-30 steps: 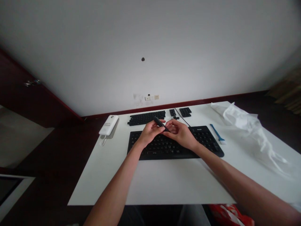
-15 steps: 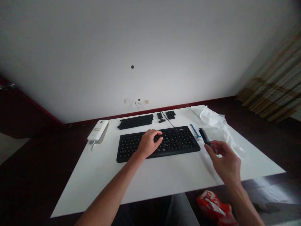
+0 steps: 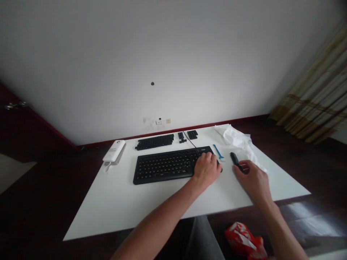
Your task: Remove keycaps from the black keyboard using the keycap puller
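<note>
The black keyboard [image 3: 165, 167] lies flat near the middle of the white table, its lettered keys removed from most of the board. My left hand [image 3: 206, 168] rests over its right end, covering the number block, fingers lying down and thumb apart by the right edge. Between the fingers and thumb of my right hand [image 3: 253, 180] is a slim black tool [image 3: 236, 160], pointing away from me; its kind is not clear. A blue-handled brush [image 3: 218, 151] with pale bristles lies between my two hands, touched by neither.
Behind the keyboard sit a block of black keycaps [image 3: 154, 141] and smaller groups of keycaps [image 3: 192, 134]. A cable [image 3: 190, 139] runs between them. A white power bank [image 3: 114, 151] lies at left, crumpled white plastic [image 3: 235, 138] at right. Below is a red bag [image 3: 244, 240].
My left hand has moved right, from the keyboard's middle to its right end. My right hand has lowered and turned slightly, still holding the black tool. The view has shifted a little.
</note>
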{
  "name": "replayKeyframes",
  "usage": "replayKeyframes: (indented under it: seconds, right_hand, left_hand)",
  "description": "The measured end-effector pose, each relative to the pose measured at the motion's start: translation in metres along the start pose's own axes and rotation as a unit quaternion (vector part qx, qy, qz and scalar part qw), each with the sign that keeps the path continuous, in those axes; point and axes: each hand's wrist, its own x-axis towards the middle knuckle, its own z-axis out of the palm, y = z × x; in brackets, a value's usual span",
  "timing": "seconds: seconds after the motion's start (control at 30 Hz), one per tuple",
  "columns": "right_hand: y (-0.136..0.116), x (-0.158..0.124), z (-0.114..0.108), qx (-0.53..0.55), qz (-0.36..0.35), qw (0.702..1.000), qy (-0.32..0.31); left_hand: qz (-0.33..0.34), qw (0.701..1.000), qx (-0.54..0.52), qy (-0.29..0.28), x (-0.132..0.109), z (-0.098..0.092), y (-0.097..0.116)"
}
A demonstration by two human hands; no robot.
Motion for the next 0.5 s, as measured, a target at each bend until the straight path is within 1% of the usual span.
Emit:
replayKeyframes:
  seconds: [0.1, 0.17, 0.27, 0.4, 0.5]
  right_hand:
    - [0.001, -0.003, 0.004, -0.005, -0.017, 1.0, 0.006]
    - [0.003, -0.004, 0.006, -0.011, -0.027, 1.0, 0.008]
    - [0.005, -0.004, 0.008, -0.025, -0.035, 0.999, 0.013]
    - [0.008, -0.004, 0.01, -0.036, -0.04, 0.998, 0.019]
    - [0.009, -0.004, 0.01, -0.042, -0.044, 0.998, 0.016]
  left_hand:
    - [0.004, 0.999, 0.032, -0.01, 0.006, 0.014, 0.012]
    - [-0.012, 0.999, 0.039, -0.006, 0.007, 0.02, 0.016]
    - [-0.048, 0.998, 0.041, 0.003, 0.006, 0.024, 0.021]
    - [-0.066, 0.996, 0.064, 0.012, 0.008, 0.028, 0.028]
    - [-0.093, 0.992, 0.084, 0.027, 0.009, 0.032, 0.032]
